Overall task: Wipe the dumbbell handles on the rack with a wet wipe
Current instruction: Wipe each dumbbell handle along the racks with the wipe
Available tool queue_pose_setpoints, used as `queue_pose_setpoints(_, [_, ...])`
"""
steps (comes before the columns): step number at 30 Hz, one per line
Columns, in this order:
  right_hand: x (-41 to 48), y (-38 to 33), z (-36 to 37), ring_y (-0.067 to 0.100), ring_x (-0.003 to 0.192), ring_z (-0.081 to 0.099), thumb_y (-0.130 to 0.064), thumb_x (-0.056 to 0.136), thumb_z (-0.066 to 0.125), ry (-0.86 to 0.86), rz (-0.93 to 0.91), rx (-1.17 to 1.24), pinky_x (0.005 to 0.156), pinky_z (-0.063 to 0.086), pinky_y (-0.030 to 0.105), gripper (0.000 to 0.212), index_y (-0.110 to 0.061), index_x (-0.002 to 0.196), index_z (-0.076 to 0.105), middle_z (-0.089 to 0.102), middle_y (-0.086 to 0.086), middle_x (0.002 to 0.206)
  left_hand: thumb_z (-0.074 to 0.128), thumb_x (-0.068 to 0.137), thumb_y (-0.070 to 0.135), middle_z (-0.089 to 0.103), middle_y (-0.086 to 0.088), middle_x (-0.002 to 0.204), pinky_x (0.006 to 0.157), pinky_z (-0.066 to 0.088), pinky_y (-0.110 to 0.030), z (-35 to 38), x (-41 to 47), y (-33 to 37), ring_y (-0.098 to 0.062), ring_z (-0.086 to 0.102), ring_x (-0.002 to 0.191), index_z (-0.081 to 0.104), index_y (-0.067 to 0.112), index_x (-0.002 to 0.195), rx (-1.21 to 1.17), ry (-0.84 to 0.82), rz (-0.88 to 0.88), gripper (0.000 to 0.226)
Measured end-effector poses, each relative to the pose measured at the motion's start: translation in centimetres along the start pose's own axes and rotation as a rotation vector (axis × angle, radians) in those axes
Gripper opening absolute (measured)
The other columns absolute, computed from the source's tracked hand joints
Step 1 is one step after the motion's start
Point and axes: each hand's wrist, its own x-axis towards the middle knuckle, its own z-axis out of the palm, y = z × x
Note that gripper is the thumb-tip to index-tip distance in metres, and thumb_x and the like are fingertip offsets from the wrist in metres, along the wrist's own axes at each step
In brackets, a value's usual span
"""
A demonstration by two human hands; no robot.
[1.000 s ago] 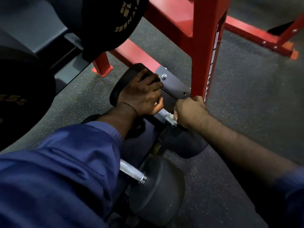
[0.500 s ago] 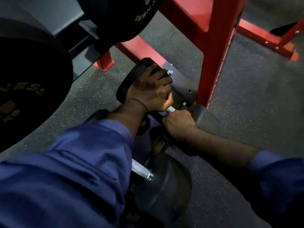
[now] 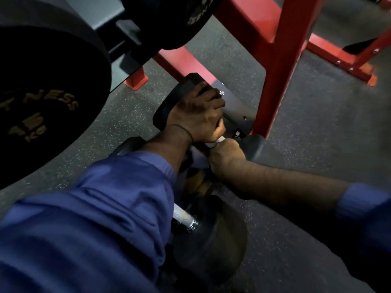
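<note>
Handle (image 3: 218,141) inside right hand (image 3: 227,160) grip, left hand (image 3: 196,115) clasping dumbbell head (image 3: 175,96)

One head-worn wide-angle camera faces down toward twelve o'clock, close above the left hand (image 3: 196,115) and right hand (image 3: 227,158).

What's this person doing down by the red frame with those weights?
A person in blue sleeves is busy with low dumbbells. The left hand grips the far dumbbell by its head, and the right hand is curled round its handle. Only a pale bit shows between the hands, wipe or bare metal, hard to tell. No hand is on the nearer dumbbell.
</note>
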Motion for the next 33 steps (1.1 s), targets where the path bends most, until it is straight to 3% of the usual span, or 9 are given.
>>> queue_pose_setpoints(6, [0.9, 1.4, 2.0, 0.024, 0.118, 0.062, -0.032, 0.107, 0.042, 0.042, -0.068, 0.029, 0.080, 0.045, 0.033, 0.034, -0.023, 0.128, 0.066, 0.066, 0.000, 0.129, 0.051, 0.081, 0.027, 0.074, 0.001, 0.112, 0.116, 0.038, -0.047, -0.3, 0.2, 0.1, -0.025, 0.064, 0.121, 0.078, 0.013, 0.094, 0.042, -0.103, -0.036, 0.033])
queue_pose_setpoints(11, [-1.5, 6.0, 2.3, 0.030, 0.109, 0.064, -0.035, 0.103, 0.045, 0.191, -0.056, 0.306, 0.074, 0.040, 0.036, 0.033, -0.020, 0.127, 0.061, 0.065, 0.006, 0.123, 0.052, 0.080, 0.027, 0.074, 0.004, 0.116, 0.118, 0.035, -0.047, -0.4, 0.2, -0.1, -0.026, 0.063, 0.124, 0.081, 0.013, 0.094, 0.104, -0.119, -0.007, 0.035])
queue_pose_setpoints(13, [-1.6, 8.9, 3.3, 0.033, 0.104, 0.066, -0.040, 0.094, 0.056, 0.219, 0.034, 0.447, 0.074, 0.044, 0.036, 0.032, -0.023, 0.119, 0.064, 0.065, 0.007, 0.116, 0.053, 0.082, 0.028, 0.074, 0.004, 0.120, 0.118, 0.035, -0.047, -0.6, 0.2, -0.1, -0.025, 0.062, 0.126, 0.081, 0.014, 0.096, 0.121, -0.133, 0.000, 0.034])
queue_pose_setpoints(16, [-0.2, 11.7, 4.6, 0.032, 0.097, 0.069, -0.029, 0.081, 0.065, 0.252, 0.264, 0.682, 0.083, 0.058, 0.037, 0.030, -0.025, 0.109, 0.072, 0.071, 0.007, 0.107, 0.053, 0.085, 0.031, 0.072, 0.003, 0.124, 0.118, 0.035, -0.049, -0.6, 0.2, -0.1, -0.025, 0.061, 0.129, 0.081, 0.014, 0.099, 0.142, -0.171, 0.017, 0.035])
queue_pose_setpoints(19, [1.4, 10.2, 5.2, 0.032, 0.097, 0.069, -0.015, 0.083, 0.059, 0.108, 0.051, 0.634, 0.086, 0.057, 0.035, 0.018, -0.016, 0.097, 0.071, 0.072, 0.010, 0.103, 0.052, 0.086, 0.033, 0.070, 0.003, 0.129, 0.119, 0.035, -0.051, -0.7, 0.2, -0.2, -0.026, 0.059, 0.133, 0.080, 0.015, 0.103, 0.149, -0.212, 0.017, 0.038])
queue_pose_setpoints(21, [2.1, 9.6, 4.9, 0.034, 0.103, 0.067, -0.012, 0.089, 0.055, 0.035, -0.041, 0.567, 0.083, 0.053, 0.033, 0.016, -0.010, 0.101, 0.065, 0.069, 0.014, 0.108, 0.051, 0.086, 0.033, 0.070, 0.003, 0.131, 0.119, 0.034, -0.051, -0.7, 0.3, -0.2, -0.026, 0.058, 0.134, 0.080, 0.015, 0.104, 0.149, -0.226, 0.007, 0.038])
queue_pose_setpoints(25, [3.9, 10.8, 4.4, 0.029, 0.100, 0.069, -0.007, 0.083, 0.063, -0.066, 0.002, 0.614, 0.082, 0.054, 0.028, 0.028, -0.014, 0.109, 0.072, 0.073, 0.010, 0.110, 0.052, 0.087, 0.032, 0.070, 0.002, 0.130, 0.118, 0.036, -0.052, -0.7, 0.2, -0.3, -0.027, 0.059, 0.133, 0.080, 0.015, 0.103, 0.167, -0.205, 0.015, 0.037])
queue_pose_setpoints(30, [4.7, 10.5, 3.8, 0.027, 0.102, 0.068, -0.001, 0.087, 0.060, -0.220, -0.117, 0.661, 0.077, 0.050, 0.026, 0.036, -0.016, 0.117, 0.073, 0.071, 0.009, 0.115, 0.053, 0.086, 0.032, 0.071, 0.001, 0.130, 0.118, 0.036, -0.052, -0.7, 0.2, -0.2, -0.027, 0.059, 0.133, 0.081, 0.014, 0.103, 0.161, -0.203, 0.020, 0.037])
queue_pose_setpoints(33, [4.3, 12.4, 3.8, 0.019, 0.094, 0.065, 0.000, 0.088, 0.063, -0.211, -0.068, 0.801, 0.074, 0.048, 0.025, 0.037, -0.019, 0.117, 0.075, 0.072, 0.001, 0.111, 0.055, 0.086, 0.032, 0.070, 0.000, 0.130, 0.118, 0.037, -0.053, -0.7, 0.2, -0.3, -0.028, 0.059, 0.133, 0.080, 0.013, 0.100, 0.155, -0.203, 0.027, 0.035])
